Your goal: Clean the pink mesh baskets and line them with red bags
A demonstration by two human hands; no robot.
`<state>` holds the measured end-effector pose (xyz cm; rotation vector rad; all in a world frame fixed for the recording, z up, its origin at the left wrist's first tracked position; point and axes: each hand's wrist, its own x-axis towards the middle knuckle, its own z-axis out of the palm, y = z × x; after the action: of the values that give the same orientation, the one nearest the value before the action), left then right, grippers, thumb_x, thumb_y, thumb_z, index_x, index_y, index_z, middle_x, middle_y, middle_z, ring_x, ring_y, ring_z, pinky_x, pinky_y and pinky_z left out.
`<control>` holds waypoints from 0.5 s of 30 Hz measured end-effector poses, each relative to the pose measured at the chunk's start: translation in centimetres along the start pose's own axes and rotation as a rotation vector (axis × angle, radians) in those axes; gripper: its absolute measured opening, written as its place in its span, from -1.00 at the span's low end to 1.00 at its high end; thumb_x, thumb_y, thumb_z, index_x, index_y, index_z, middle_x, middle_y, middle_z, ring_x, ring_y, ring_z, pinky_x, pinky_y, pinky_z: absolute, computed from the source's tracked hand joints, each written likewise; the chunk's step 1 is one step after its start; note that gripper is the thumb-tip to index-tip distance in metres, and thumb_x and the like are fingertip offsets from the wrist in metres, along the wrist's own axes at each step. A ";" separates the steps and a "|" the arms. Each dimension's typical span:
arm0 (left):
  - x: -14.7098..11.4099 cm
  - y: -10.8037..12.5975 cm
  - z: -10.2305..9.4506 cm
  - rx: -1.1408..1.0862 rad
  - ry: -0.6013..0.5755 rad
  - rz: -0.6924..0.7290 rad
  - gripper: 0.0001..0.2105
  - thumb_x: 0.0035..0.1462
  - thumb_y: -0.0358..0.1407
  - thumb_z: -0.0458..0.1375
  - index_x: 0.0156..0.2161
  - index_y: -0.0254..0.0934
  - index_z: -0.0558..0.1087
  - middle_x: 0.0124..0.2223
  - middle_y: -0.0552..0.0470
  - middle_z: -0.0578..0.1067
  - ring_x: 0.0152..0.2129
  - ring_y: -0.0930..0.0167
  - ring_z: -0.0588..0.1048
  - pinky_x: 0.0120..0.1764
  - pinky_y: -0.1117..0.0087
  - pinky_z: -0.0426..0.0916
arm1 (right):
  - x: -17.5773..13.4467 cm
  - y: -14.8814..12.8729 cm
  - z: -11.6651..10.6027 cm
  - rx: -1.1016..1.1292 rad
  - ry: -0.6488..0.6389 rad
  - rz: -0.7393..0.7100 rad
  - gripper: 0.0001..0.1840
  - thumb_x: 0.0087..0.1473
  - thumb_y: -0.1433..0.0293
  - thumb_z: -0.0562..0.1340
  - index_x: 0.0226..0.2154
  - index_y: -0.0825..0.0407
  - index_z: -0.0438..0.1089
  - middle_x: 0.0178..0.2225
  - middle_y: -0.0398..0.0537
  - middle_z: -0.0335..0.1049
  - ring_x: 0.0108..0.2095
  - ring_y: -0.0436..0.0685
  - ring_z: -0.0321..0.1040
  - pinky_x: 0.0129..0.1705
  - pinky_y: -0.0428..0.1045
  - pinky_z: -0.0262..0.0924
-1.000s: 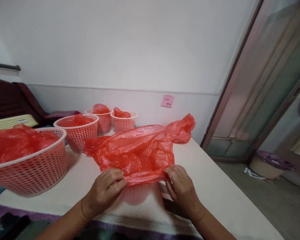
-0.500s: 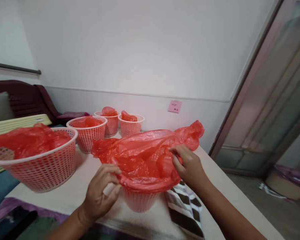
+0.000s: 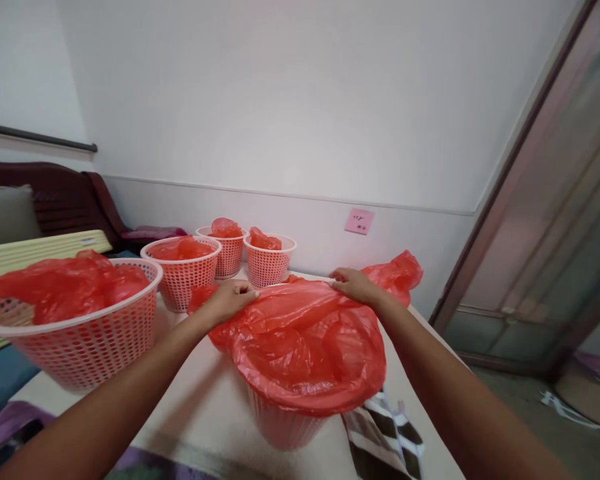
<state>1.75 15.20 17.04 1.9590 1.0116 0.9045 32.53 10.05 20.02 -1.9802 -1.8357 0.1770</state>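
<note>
A red plastic bag [image 3: 305,347] is draped over a small white mesh basket [image 3: 283,427] near the table's front edge. The bag's near rim is folded down over the basket's lip. My left hand [image 3: 230,299] grips the bag's far left edge. My right hand [image 3: 354,285] grips the far right edge, just in front of a bunched tail of the bag [image 3: 397,273]. Both arms reach over the basket.
A large mesh basket [image 3: 80,347] with a red bag stands at the left. Three smaller lined baskets [image 3: 183,277] [image 3: 227,250] [image 3: 270,263] stand by the wall. A striped cloth [image 3: 385,433] lies at the right of the basket. A pink note [image 3: 359,221] is on the wall.
Both hands moved from the bag's near rim to its far edge. The near rim now sits folded over the basket's lip. The view shifted closer and to the right.
</note>
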 end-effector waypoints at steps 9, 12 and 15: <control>0.9 -3.2 1.5 -0.333 0.175 -0.161 -0.71 -0.08 -0.07 0.21 -0.52 -0.27 0.37 -0.55 0.15 0.39 -0.59 0.49 0.31 -0.49 0.47 0.16 | 2.9 0.3 2.4 0.083 -0.204 0.074 -0.89 0.03 0.50 0.17 -0.49 0.08 0.37 -0.58 -0.24 0.32 -0.55 -0.04 0.24 -0.48 -0.11 0.07; 1.3 -4.0 1.4 -0.467 0.164 -0.210 -0.70 -0.14 -0.06 0.26 -0.50 -0.28 0.39 -0.53 0.10 0.46 -0.57 0.45 0.40 -0.48 0.45 0.24 | 4.4 0.3 4.2 0.044 -0.126 0.075 -0.86 0.13 0.44 0.18 -0.46 0.08 0.34 -0.51 -0.24 0.32 -0.49 -0.04 0.25 -0.41 -0.09 0.13; 1.9 -4.4 1.1 -0.583 0.135 -0.265 -0.74 -0.20 -0.15 0.33 -0.52 -0.28 0.41 -0.57 0.08 0.48 -0.58 0.40 0.46 -0.50 0.43 0.28 | 5.8 0.4 5.9 -0.013 -0.054 0.079 -0.80 0.19 0.34 0.19 -0.43 0.09 0.35 -0.45 -0.21 0.34 -0.42 -0.01 0.29 -0.31 -0.04 0.21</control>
<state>2.01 18.33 13.20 1.2629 0.9231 1.0466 31.32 16.97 15.70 -2.0771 -1.7975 0.2452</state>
